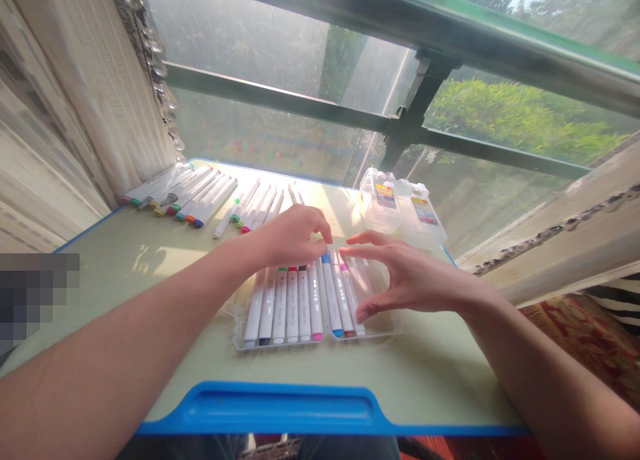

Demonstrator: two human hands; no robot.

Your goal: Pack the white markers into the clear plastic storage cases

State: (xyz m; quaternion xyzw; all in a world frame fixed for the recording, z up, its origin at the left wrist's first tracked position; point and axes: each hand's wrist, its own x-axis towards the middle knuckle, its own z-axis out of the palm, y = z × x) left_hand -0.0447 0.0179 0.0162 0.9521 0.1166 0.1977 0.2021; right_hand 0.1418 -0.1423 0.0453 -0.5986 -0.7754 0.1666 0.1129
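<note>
White, slim plastic marker pens with coloured ends are lined up side by side in a clear, shallow plastic case, which is set on a pale green table with a blue edge. Six are held in the case's left compartment and three in its right one. The bare left hand is held over the far side of the case, its fingers curled and the thumb brought close to the index finger; whether anything is gripped cannot be told. The bare right hand is poised over the right side of the case, its thumb and fingers parted widely above the rightmost pen; contact with that pen cannot be made out. Loose white marker pens are spread beyond the case to the left. Beyond it to the right, a translucent plastic container with two colourful labels is placed.
</note>
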